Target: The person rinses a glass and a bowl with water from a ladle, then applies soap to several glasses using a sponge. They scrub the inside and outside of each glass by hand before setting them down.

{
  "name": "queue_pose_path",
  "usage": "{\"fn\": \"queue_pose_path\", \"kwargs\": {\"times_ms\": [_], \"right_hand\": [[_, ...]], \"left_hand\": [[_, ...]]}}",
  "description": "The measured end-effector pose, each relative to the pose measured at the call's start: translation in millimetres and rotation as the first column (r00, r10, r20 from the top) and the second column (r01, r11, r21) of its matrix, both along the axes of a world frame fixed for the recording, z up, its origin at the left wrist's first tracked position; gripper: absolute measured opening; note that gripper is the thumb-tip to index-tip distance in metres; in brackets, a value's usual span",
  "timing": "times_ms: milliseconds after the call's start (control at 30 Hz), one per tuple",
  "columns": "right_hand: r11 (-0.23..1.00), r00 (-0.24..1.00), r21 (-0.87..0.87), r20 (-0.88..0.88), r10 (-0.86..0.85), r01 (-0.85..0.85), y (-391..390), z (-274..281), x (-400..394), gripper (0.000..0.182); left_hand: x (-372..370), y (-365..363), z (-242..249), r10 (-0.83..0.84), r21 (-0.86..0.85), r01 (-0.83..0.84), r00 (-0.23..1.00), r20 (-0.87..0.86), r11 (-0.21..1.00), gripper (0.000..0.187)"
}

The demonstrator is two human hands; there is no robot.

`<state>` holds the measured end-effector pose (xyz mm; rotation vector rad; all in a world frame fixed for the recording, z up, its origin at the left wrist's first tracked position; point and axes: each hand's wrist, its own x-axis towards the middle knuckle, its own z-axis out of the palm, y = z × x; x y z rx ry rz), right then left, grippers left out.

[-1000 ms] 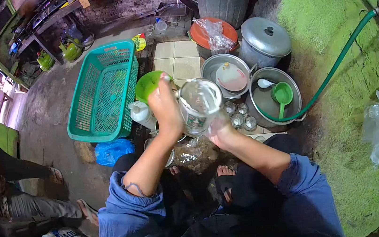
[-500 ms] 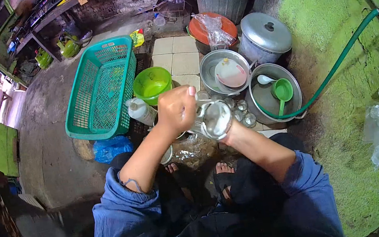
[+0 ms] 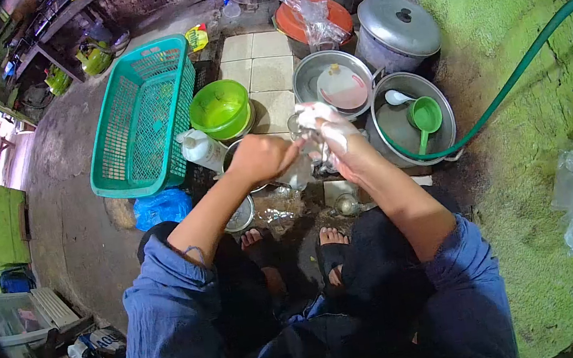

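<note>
My left hand [image 3: 264, 159] is closed, its thumb side toward my right hand. A clear drinking glass [image 3: 297, 175], blurred, shows just below its fingers and appears to be in its grip. White suds cover much of my right hand [image 3: 337, 140], whose fingers curl around something foamy that I cannot make out. Both hands are close together above the wet floor. Another clear glass [image 3: 347, 205] rests on a tile below my right wrist. A metal pot, partly hidden, stands behind my left hand, next to a white bottle [image 3: 203, 150].
A green basket [image 3: 100, 185] and lime-green bowl [image 3: 220, 108] are at left. On the right are a metal basin [image 3: 299, 81] holding a plate, a pot [image 3: 446, 123] with a green dipper [image 3: 426, 116], a lidded pot [image 3: 396, 22] and a green hose [image 3: 519, 89].
The glass between my hands has dropped lower and left, less visible now. My right hand has risen, showing its suds. The glass on the tile under my right wrist has come into view.
</note>
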<state>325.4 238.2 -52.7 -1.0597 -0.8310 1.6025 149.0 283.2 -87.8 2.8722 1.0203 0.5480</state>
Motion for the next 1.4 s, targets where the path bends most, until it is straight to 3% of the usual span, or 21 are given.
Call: {"fn": "queue_pose_path", "kwargs": {"times_ms": [67, 100, 167, 200, 233, 267, 333, 400, 433, 533, 567, 700, 767, 833, 900, 967, 1133, 1233, 1300, 1367, 1400], "right_hand": [[0.998, 0.996, -0.029, 0.064, -0.058, 0.060, 0, 15, 3, 0.026], [0.995, 0.986, 0.045, 0.140, -0.095, 0.090, 1, 25, 4, 0.027], [0.971, 0.942, 0.200, 0.280, -0.182, 0.129, 7, 38, 8, 0.031], [0.958, 0.950, 0.260, 0.250, -0.186, 0.119, 12, 33, 14, 0.031], [0.958, 0.950, 0.260, 0.251, -0.186, 0.118, 21, 23, 18, 0.031], [0.898, 0.891, 0.427, 0.362, -0.273, 0.102, 31, 11, 21, 0.032], [0.772, 0.698, 0.635, 0.548, -0.460, 0.010, 39, 9, 29, 0.036], [0.768, 0.692, 0.640, 0.542, -0.477, 0.028, 37, 14, 31, 0.037], [0.762, 0.690, 0.646, 0.532, -0.491, 0.045, 36, 18, 30, 0.037], [0.747, 0.604, 0.665, 0.595, -0.531, 0.001, 32, 31, 34, 0.038], [0.741, 0.574, 0.671, 0.615, -0.541, -0.022, 30, 34, 35, 0.038], [0.772, 0.459, 0.635, 0.685, -0.566, 0.006, 22, 52, 32, 0.037], [0.779, 0.419, 0.626, 0.715, -0.560, -0.028, 22, 55, 35, 0.036], [0.773, 0.442, 0.633, 0.705, -0.555, -0.040, 21, 56, 37, 0.035], [0.768, 0.463, 0.638, 0.697, -0.548, -0.051, 22, 55, 37, 0.035], [0.762, 0.457, 0.645, 0.694, -0.556, -0.052, 24, 52, 35, 0.033], [0.808, 0.536, 0.588, 0.694, -0.480, -0.037, 27, 54, 30, 0.031], [0.827, 0.569, 0.561, 0.690, -0.447, -0.030, 29, 54, 27, 0.033], [0.830, 0.578, 0.558, 0.685, -0.443, -0.025, 28, 54, 27, 0.034], [0.833, 0.564, 0.553, 0.696, -0.445, -0.024, 28, 56, 26, 0.035], [0.837, 0.539, 0.545, 0.715, -0.445, -0.033, 28, 58, 26, 0.034]], "left_hand": [[9, -11, -7, -0.006, -0.116, -0.035, 0.944, -0.329, 0.993, 0.057], [9, -14, -15, -0.006, -0.118, -0.035, 0.944, -0.330, 0.992, 0.057], [9, -17, -40, -0.077, -0.228, -0.050, 0.855, -0.512, 0.972, 0.063], [11, -18, -50, -0.067, -0.301, -0.129, 0.825, -0.561, 0.945, 0.069], [10, -20, -67, -0.067, -0.301, -0.128, 0.825, -0.561, 0.945, 0.069], [5, -21, -94, 0.014, -0.311, -0.218, 0.837, -0.546, 0.925, 0.068], [-6, -10, -161, 0.091, -0.329, -0.303, 0.844, -0.529, 0.894, 0.068], [-23, 10, -233, 0.039, -0.746, -0.430, 0.877, -0.479, 0.508, 0.051], [-28, 10, -258, 0.036, -0.748, -0.430, 0.877, -0.479, 0.507, 0.051], [-30, -8, -306, -0.056, -0.876, -0.188, 0.970, -0.237, 0.443, 0.047], [-19, -18, -316, 0.254, -0.931, -0.245, 0.951, -0.176, 0.271, 0.046], [10, -3, -395, 0.755, -0.978, -0.208, 0.641, -0.140, -0.004, 0.044], [17, 10, -423, 0.765, -0.989, -0.149, 0.637, -0.093, 0.004, 0.047], [29, 23, -424, 0.897, -0.974, 0.171, 0.438, -0.060, -0.149, 0.052], [34, 30, -398, 0.881, -0.953, 0.172, 0.449, -0.149, -0.249, 0.056], [29, 51, -469, 0.881, -0.929, 0.244, 0.450, -0.147, -0.280, 0.056], [47, 52, -389, 0.905, -0.965, 0.207, 0.420, -0.061, -0.161, 0.055], [42, 74, -437, 0.888, -0.966, 0.194, 0.456, -0.065, -0.171, 0.060], [36, 87, -469, 0.730, -0.980, -0.108, 0.655, -0.195, -0.165, 0.066], [42, 74, -471, 0.732, -0.953, -0.270, 0.620, -0.282, -0.138, 0.077], [39, 59, -473, 0.776, -0.983, -0.183, 0.620, -0.116, -0.001, 0.080]]}}
